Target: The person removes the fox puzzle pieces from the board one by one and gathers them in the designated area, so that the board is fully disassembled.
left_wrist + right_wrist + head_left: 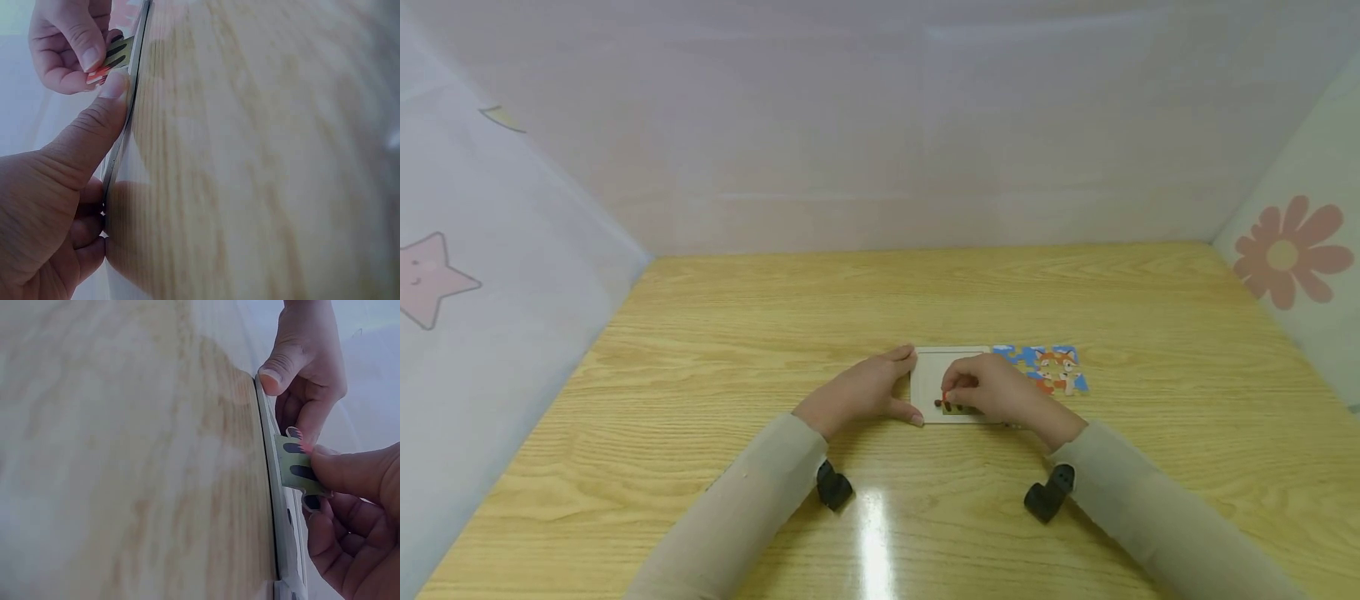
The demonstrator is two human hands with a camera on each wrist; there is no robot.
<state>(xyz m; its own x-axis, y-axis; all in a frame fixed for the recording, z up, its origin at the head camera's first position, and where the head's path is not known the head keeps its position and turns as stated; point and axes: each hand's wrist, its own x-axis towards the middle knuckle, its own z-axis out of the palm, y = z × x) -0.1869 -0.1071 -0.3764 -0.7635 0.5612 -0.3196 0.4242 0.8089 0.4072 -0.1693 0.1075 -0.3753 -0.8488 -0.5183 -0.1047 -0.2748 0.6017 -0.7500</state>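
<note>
A pale, thin puzzle board (928,375) with a raised rim lies flat on the table. My left hand (868,387) holds it at the left side, with the thumb along the front edge and the other fingers by the left edge. Between thumb and fingertips, my right hand (1000,387) pinches a puzzle piece (295,465). This piece is green with dark oval marks, a bit of red and dark tabs. It is tilted over the front part of the board, its lower edge close to the rim. The right hand hides the board's right part.
Just right of the board lie several puzzle pieces (1063,367) with blue sky and orange animal faces, some joined. The wooden table (737,317) meets a pale cloth wall (880,167) at the back. Printed cloth stands on both sides.
</note>
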